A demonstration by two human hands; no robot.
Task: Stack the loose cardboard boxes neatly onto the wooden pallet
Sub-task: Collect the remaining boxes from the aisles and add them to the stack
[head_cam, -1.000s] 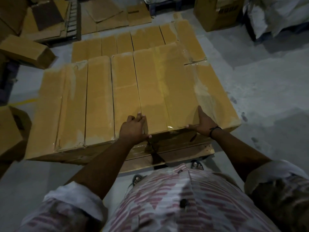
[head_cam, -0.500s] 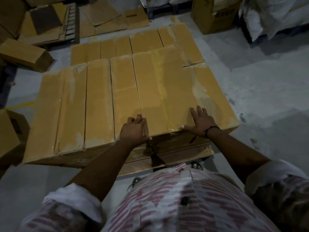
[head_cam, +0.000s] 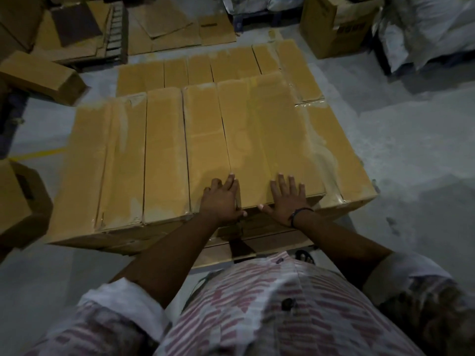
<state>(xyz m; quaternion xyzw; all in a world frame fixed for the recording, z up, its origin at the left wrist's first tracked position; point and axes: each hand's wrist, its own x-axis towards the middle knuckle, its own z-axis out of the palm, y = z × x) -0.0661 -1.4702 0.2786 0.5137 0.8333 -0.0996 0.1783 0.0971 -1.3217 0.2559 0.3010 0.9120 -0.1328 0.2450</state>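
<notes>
Several long tan cardboard boxes lie side by side in a raised layer on the wooden pallet (head_cam: 270, 244), whose front edge shows below them. A lower row of boxes (head_cam: 231, 66) lies behind. My right hand (head_cam: 288, 199) lies flat, fingers spread, on the near end of a wide box (head_cam: 267, 134). At the seam to the left of that box my left hand (head_cam: 221, 199) rests on the near end of the neighbouring narrow box (head_cam: 203, 140), fingers straight and thumb down the front edge.
A loose long box (head_cam: 41, 77) lies on the floor at far left, another box (head_cam: 18, 201) at the left edge. Flattened cardboard (head_cam: 164, 27) and a second pallet sit at the back. A large carton (head_cam: 334, 24) and white sacks (head_cam: 424, 32) stand back right. Grey floor opens on the right.
My right hand slid left from the wide box's right corner and now lies flat nearer my left hand. My left hand stayed at the seam. The view moved closer.
</notes>
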